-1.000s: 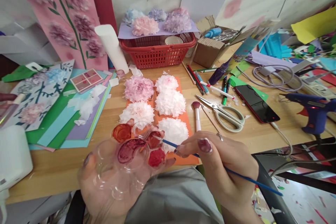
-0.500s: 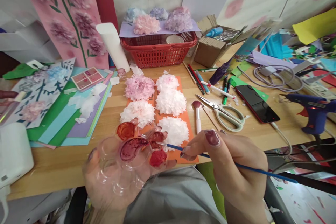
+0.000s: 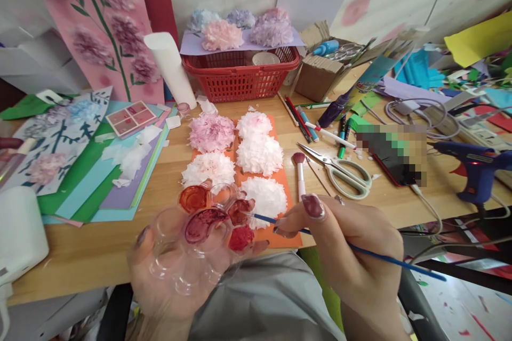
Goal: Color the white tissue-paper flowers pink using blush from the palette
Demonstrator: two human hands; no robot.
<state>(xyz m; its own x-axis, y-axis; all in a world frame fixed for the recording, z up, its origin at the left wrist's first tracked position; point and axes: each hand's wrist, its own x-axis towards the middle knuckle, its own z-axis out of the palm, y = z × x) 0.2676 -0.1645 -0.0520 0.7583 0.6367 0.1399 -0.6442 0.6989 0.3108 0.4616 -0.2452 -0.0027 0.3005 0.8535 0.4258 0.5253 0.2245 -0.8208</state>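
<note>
My left hand (image 3: 176,287) holds up a clear plastic paint palette (image 3: 206,226) from below, its fingers round the rim. Orange, red and dark red paint lies in some of its wells. Between the thumb and fingers of my right hand (image 3: 340,250) is a thin blue paintbrush (image 3: 384,260), its tip at the dark red well on the palette's right side. Behind the palette, several ruffled paper flowers rest on orange card (image 3: 294,234): a pink one (image 3: 212,131) at the back left, and white ones such as this flower (image 3: 260,154).
Scissors (image 3: 340,170) and a makeup brush (image 3: 299,176) lie right of the flowers. Farther right are a phone (image 3: 388,157) and a blue glue gun (image 3: 472,162). A red basket (image 3: 244,77) stands at the back. Coloured paper (image 3: 88,186) and an eyeshadow palette (image 3: 132,119) lie left.
My right hand and the brush have shifted slightly left, the tip staying by the dark red well. The phone's screen area now appears pixelated. My left hand keeps the palette in almost the same place.
</note>
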